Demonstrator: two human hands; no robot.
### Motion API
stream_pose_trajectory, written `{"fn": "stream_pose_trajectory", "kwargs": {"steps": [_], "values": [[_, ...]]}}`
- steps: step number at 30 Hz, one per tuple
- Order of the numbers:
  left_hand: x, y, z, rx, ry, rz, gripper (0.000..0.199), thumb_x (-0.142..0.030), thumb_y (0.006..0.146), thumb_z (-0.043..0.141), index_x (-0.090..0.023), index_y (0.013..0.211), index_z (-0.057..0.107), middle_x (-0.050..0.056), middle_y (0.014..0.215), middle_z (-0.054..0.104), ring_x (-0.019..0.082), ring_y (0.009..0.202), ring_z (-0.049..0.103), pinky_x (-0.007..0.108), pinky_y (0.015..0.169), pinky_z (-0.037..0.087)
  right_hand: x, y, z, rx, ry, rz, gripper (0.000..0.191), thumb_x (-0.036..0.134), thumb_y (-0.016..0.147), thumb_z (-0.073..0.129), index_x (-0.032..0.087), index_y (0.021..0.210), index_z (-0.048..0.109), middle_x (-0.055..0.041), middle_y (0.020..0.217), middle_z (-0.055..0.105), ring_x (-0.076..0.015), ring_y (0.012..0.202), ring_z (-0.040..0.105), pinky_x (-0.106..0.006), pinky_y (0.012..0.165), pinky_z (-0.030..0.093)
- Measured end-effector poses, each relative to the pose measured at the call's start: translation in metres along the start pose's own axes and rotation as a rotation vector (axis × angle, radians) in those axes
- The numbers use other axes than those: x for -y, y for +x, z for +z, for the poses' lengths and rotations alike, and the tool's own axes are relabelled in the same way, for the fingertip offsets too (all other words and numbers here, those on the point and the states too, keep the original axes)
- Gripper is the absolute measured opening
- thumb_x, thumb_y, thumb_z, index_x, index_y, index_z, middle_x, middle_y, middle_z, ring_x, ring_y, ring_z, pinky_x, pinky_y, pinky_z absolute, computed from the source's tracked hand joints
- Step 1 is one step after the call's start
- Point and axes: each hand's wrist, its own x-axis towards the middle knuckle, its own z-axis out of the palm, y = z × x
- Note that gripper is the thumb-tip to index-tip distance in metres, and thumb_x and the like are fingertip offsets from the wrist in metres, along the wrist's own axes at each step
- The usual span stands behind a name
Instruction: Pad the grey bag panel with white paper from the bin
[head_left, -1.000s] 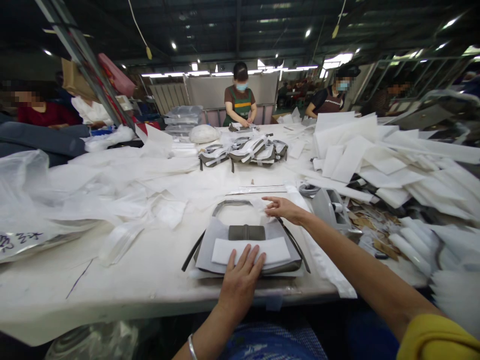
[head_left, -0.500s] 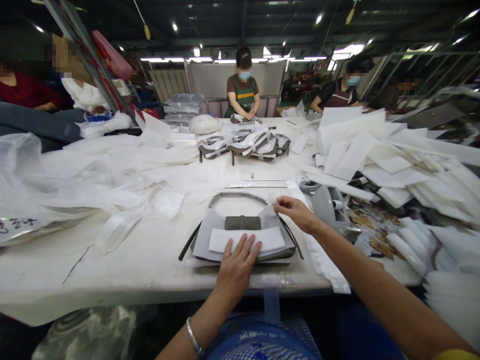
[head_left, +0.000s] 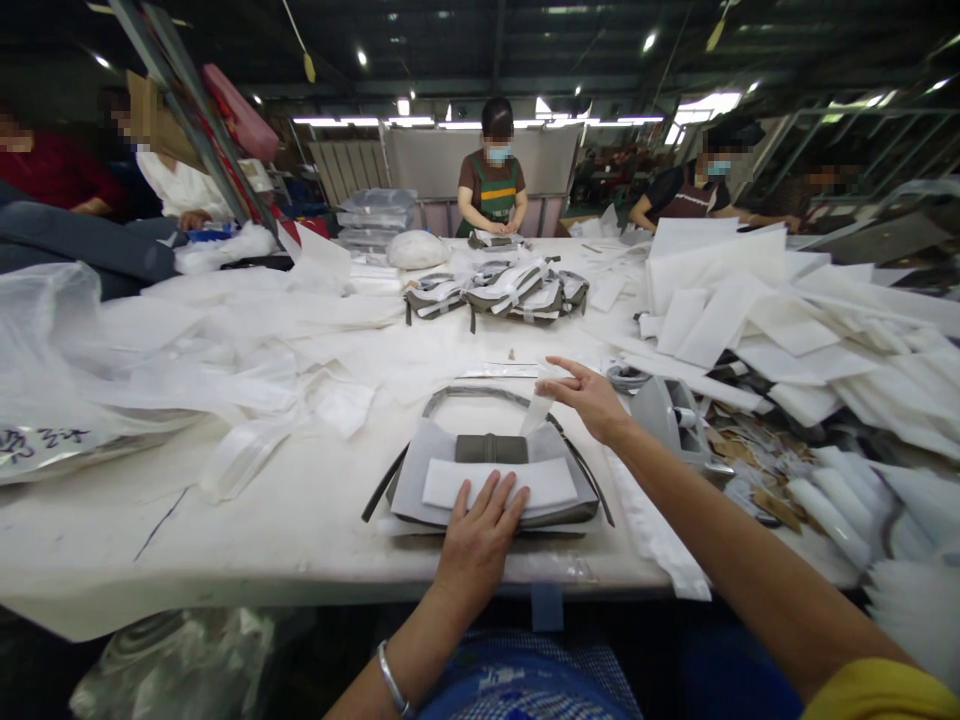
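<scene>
A dark grey handbag (head_left: 491,448) lies flat on the table in front of me, its handle (head_left: 480,392) arching away and wrapped in a clear covering. White sheet packing (head_left: 424,450) covers much of its front around a dark flap. Across the lower front rests a white foam strip (head_left: 457,482), pressed down by my left hand (head_left: 480,535) with fingers spread. Over the bag's upper right corner, my right hand (head_left: 589,398) pinches a translucent strip (head_left: 536,412), which looks like tape and hangs toward the bag.
Several similar wrapped bags (head_left: 517,285) are piled farther back, before a masked co-worker (head_left: 491,190). White foam sheets (head_left: 720,290) heap on the right, near a grey tape dispenser (head_left: 667,415). Thin white sheets (head_left: 247,350) and a plastic bag (head_left: 45,350) spread leftward.
My right hand has risen slightly away from the bag, and more of the translucent strip shows below its fingers. My left hand stays on the foam strip. The whole view has shifted a little.
</scene>
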Motion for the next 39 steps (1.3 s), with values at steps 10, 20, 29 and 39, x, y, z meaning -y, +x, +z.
{"fn": "stream_pose_trajectory", "kwargs": {"steps": [10,20,29,39], "values": [[-0.001,0.004,-0.002,-0.021,-0.013,-0.009,0.046,-0.025,0.102,0.038,-0.031,0.148,0.035,-0.003,0.156,0.032,0.020,0.146,0.026,0.051,0.119,0.025,0.015,-0.095,-0.004,0.086,-0.481,-0.243,0.029,0.033,0.086,0.068,0.023,0.113,0.072,-0.0037,0.101,0.077,-0.0252,0.100,0.072,-0.041,0.098,0.055],[-0.008,0.007,-0.006,0.003,0.003,0.014,0.051,-0.013,0.098,0.038,-0.021,0.148,0.037,0.005,0.156,0.032,0.025,0.145,0.029,0.052,0.119,0.029,-0.061,-0.164,0.000,0.228,-0.841,-0.805,0.043,0.002,0.091,0.044,0.021,0.124,0.064,-0.0050,0.120,0.071,-0.0174,0.122,0.061,-0.045,0.114,0.043],[-0.017,0.019,-0.015,0.054,-0.056,0.121,0.057,-0.011,0.097,0.039,-0.028,0.151,0.029,0.000,0.155,0.033,0.021,0.142,0.034,0.053,0.120,0.027,-0.088,-0.168,-0.006,0.223,-0.899,-0.960,0.044,0.006,0.093,0.045,0.017,0.134,0.056,-0.0106,0.127,0.067,-0.0181,0.131,0.053,-0.043,0.115,0.040],[-0.015,0.010,-0.006,0.027,-0.103,0.099,0.053,-0.018,0.100,0.040,-0.032,0.150,0.028,-0.004,0.150,0.041,0.016,0.144,0.030,0.051,0.124,0.013,-0.041,-0.156,-0.009,0.199,-0.747,-0.806,0.017,0.019,0.093,0.059,0.019,0.106,0.068,-0.0069,0.106,0.075,-0.0172,0.105,0.069,-0.040,0.109,0.048]]}}
